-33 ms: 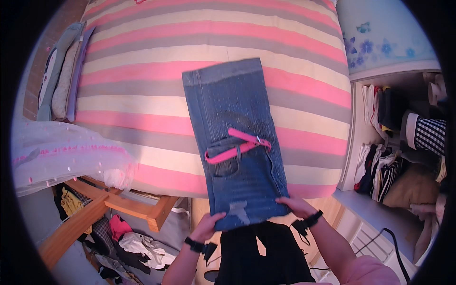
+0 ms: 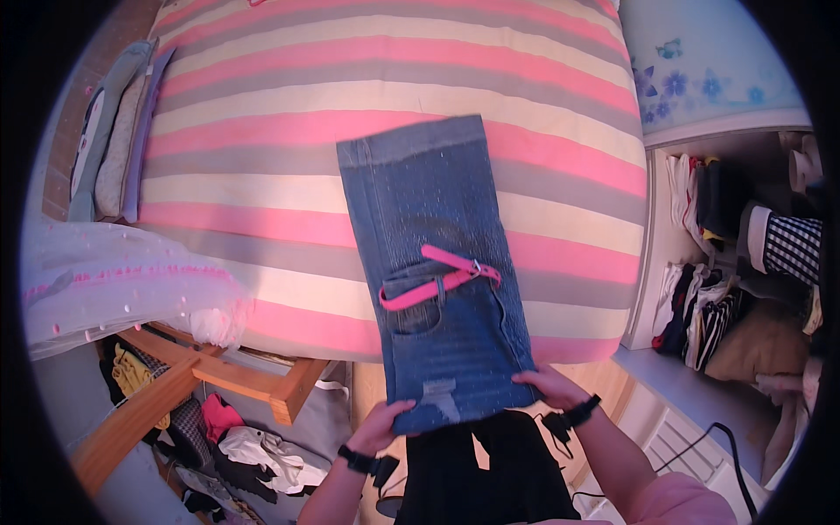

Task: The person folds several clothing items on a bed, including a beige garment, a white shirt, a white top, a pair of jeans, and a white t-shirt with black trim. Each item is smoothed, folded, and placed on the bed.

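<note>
A pair of blue jeans (image 2: 422,197) lies folded lengthwise across the near edge of the bed. A pale cuff band shows at the far end. The waist, with a front pocket, lies across the middle of the bundle, and a pink belt (image 2: 409,298) with a metal buckle runs through its loops. The near end, with a pale frayed patch, hangs past the bed edge. My left hand (image 2: 378,425) pinches its left corner, thumb on top. At the right corner my right hand (image 2: 551,385) grips the denim the same way. The fingers underneath are hidden.
The bed (image 2: 262,162) has a striped pink, cream and grey cover. Pillows (image 2: 114,140) stand at its left. A wooden frame (image 2: 236,378) and piled clothes (image 2: 271,459) are at lower left, beneath sheer netting (image 2: 131,284). Right of the bed is an open wardrobe (image 2: 643,289) with clothes.
The jeans have shifted slightly toward me, and the belt with them. Both hands keep their hold on the near corners and have moved slightly nearer to me.
</note>
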Motion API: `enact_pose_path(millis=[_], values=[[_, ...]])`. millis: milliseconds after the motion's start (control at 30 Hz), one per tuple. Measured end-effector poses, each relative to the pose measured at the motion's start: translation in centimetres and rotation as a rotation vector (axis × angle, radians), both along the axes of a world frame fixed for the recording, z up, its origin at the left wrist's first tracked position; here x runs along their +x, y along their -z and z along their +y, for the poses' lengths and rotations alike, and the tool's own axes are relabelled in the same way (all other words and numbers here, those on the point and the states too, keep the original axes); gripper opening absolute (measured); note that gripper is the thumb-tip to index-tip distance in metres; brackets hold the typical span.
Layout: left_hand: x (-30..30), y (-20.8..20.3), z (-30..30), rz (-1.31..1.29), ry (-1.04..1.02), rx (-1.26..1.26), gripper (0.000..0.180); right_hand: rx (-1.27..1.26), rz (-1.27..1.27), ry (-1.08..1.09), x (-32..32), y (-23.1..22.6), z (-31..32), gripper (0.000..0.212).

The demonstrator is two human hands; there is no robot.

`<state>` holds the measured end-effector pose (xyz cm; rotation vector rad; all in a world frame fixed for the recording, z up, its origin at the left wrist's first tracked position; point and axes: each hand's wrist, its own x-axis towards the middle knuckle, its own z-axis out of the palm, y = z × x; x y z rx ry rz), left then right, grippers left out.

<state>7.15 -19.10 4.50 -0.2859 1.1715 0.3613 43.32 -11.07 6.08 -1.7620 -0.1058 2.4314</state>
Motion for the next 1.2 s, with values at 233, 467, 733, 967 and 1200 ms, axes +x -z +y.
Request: enact_pose_path(millis=[233, 467, 733, 967, 1200], values=[[-2.9, -8.1, 8.5, -0.167, -0.489, 0.077, 0.025, 0.016, 0.260, 0.394, -0.4, -7.1, 6.9, 0.042], [-4.9, -0.3, 26.1, 0.301, -0.452, 0.795, 0.055, 0.763, -0.275, 0.279, -8.6, 1.8, 23.8, 0.068], [0.5, 9.9, 19.4, 1.245, 0.518, 1.146, 0.042, 1.570, -0.936, -0.970, -9.5, 10.1, 17.4, 0.066], [-0.9, 9.4, 23.3, 0.657, -0.151, 0.757, 0.026, 1.130, -1.050, -0.211, -9.0, 11.5, 18.9, 0.073], [-2.7, 8.2, 20.1, 0.496, 0.008, 0.563, 0.026, 1.172, -0.931, -0.389, -9.0, 11.5, 19.9, 0.086]])
